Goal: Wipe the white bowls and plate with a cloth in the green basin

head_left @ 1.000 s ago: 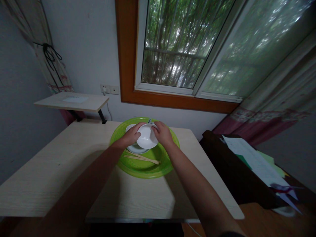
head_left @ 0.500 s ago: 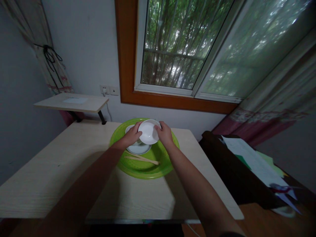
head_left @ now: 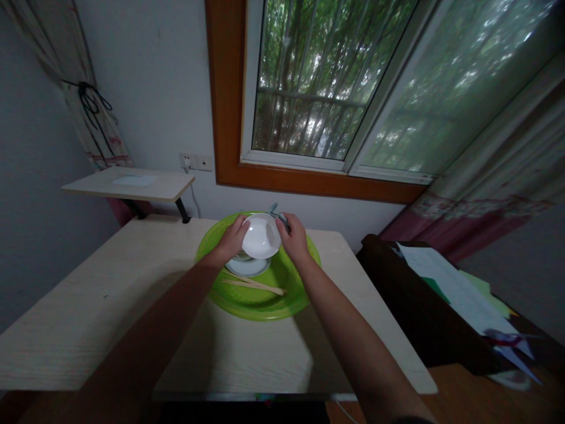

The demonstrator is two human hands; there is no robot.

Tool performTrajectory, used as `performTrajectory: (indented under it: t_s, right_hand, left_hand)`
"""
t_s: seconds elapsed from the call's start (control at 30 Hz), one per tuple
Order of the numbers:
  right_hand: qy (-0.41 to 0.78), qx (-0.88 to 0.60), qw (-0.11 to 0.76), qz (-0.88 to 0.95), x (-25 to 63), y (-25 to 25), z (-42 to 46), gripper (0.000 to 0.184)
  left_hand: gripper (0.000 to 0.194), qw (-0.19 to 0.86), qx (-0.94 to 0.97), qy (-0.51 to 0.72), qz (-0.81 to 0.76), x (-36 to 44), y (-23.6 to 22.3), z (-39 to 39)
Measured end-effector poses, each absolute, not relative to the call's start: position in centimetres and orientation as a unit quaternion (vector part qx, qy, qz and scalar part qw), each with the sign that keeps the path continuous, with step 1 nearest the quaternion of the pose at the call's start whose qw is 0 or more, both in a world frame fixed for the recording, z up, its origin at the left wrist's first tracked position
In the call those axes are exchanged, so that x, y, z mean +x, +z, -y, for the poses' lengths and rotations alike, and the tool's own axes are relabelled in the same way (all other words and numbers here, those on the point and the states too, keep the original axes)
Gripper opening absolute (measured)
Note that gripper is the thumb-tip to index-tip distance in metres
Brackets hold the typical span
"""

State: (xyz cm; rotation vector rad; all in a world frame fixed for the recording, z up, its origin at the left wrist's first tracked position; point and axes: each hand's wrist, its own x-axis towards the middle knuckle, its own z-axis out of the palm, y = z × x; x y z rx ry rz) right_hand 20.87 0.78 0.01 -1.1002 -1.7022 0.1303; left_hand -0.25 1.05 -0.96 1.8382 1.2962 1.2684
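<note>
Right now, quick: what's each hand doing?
Left hand: closed, holding the white bowl by its rim.
Right hand: closed, apparently on a blue-grey item, unclear what.

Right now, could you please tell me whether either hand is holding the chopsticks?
No, the chopsticks lie in the green basin, while the left hand and right hand hold the white bowl.

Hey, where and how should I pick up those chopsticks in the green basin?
Probably best pinched near their right ends, where the chopsticks converge; their left ends fan apart. Come from above on the near side, since the white dish lies just beyond them.
</note>
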Motion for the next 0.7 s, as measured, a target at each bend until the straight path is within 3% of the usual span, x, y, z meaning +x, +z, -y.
performTrajectory:
  t_s: [0.37,0.7]
  right_hand:
    - [0.023,-0.450,0.542,0.709,21.0,0.1,-0.9,0.023]
    - [0.097,-0.533,0.465,0.700,21.5,-0.8,-1.4,0.025]
  left_hand:
    - [0.033,0.253,0.670,0.483,-0.504,-0.4,-0.9,-1.3]
    - [0.035,0.284,0.694,0.452,-0.483,-0.3,-0.9,-0.8]
